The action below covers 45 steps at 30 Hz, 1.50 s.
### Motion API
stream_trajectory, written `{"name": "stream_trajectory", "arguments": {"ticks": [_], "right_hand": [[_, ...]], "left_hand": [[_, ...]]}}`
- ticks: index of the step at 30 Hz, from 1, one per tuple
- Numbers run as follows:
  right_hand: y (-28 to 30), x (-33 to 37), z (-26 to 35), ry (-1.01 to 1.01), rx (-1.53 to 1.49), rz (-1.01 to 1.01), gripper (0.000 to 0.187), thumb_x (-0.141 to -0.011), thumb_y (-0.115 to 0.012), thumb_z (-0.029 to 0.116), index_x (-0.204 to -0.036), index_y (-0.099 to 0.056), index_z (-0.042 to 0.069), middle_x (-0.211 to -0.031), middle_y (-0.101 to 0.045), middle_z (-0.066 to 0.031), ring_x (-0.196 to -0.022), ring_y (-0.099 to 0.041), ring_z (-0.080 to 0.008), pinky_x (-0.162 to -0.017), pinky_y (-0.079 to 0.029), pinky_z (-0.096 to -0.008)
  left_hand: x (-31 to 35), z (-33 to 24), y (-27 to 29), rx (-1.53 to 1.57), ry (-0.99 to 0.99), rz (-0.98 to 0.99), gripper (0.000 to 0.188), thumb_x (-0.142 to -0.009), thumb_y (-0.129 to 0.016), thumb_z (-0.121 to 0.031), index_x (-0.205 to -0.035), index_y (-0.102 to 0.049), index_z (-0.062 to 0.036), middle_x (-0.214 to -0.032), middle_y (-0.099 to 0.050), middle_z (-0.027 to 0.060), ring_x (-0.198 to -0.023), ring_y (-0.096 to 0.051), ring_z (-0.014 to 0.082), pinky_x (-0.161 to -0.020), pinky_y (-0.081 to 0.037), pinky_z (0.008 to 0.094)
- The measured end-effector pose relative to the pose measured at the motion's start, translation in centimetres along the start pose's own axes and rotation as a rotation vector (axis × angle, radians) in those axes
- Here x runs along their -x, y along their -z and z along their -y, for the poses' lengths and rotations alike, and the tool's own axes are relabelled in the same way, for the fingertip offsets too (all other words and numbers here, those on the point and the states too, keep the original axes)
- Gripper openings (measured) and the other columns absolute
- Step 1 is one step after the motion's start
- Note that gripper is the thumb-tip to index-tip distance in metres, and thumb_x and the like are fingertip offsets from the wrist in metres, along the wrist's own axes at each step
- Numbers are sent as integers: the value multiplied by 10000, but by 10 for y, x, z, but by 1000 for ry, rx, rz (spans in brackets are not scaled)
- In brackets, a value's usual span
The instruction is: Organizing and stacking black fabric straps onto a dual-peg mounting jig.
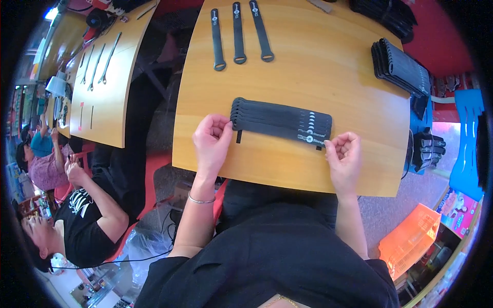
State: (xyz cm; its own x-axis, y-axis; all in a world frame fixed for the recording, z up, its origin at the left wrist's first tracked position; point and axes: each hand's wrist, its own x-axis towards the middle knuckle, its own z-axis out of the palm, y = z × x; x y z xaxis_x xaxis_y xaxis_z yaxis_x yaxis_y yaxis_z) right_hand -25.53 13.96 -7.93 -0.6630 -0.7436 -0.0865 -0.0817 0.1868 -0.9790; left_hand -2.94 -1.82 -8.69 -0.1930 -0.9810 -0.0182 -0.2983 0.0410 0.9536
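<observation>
A fanned stack of black straps (275,114), each with a slotted, rounded end at the left and white print at the right, lies across the table in front of me. My left hand (211,141) pinches the slotted end of the nearest strap. At the other end, my right hand (344,158) has thumb and forefinger closed on that strap's near corner. A short dark strip (239,136) sticks out from under the stack by my left fingers. Farther off, three single black straps (239,36) lie side by side, slotted ends toward me.
The wooden table (349,102) carries a thick bundle of black straps (400,66) at its right edge and dark packs (385,15) at the far right. Beyond its right side are a black glove (429,150) and an orange basket (411,238). Co-workers sit at the left.
</observation>
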Motion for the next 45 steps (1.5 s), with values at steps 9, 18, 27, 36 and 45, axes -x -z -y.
{"name": "stream_trajectory", "arguments": {"ticks": [9, 18, 27, 36, 45], "right_hand": [[-6, -2, 7, -31, 36, -36, 266, -842, -660, 13, -1007, -452, 27, -794, -541, -15, -670, -519, -53, -587, -451, -189], [-6, -4, 5, 3, 116, -61, 260, -835, -666, 10, -995, -461, 20, -756, -552, -28, -628, -526, -61, -548, -459, -206], [-9, -6, 7, 0, 153, -71, 260, -835, -668, 12, -995, -463, 13, -752, -557, -37, -615, -533, -67, -534, -461, -210], [-9, -5, 5, -3, 152, -75, 265, -835, -668, 13, -1004, -464, 8, -754, -553, -38, -620, -532, -68, -542, -465, -215], [-10, -6, 3, 8, 159, -84, 267, -831, -678, 22, -999, -469, 12, -754, -557, -41, -621, -536, -72, -547, -470, -221]], "left_hand": [[0, 2, 1, 26, 14, 2, 60, -818, -639, 40, -849, -606, 0, -715, -595, -16, -590, -511, 15, -532, -408, 159], [0, 3, 0, -3, -1, 8, 53, -818, -643, 33, -837, -605, 1, -712, -594, -11, -589, -511, 17, -532, -409, 163], [-1, 0, 0, -36, -8, -1, 48, -816, -643, 32, -831, -607, 4, -704, -591, -10, -575, -501, 20, -522, -404, 165], [1, -2, 0, -41, -5, 2, 50, -816, -637, 41, -835, -605, 7, -711, -590, -7, -582, -502, 20, -524, -404, 164], [1, -3, 0, -38, 1, 9, 54, -820, -634, 40, -849, -602, 6, -723, -586, -3, -584, -501, 25, -528, -406, 168]]}}
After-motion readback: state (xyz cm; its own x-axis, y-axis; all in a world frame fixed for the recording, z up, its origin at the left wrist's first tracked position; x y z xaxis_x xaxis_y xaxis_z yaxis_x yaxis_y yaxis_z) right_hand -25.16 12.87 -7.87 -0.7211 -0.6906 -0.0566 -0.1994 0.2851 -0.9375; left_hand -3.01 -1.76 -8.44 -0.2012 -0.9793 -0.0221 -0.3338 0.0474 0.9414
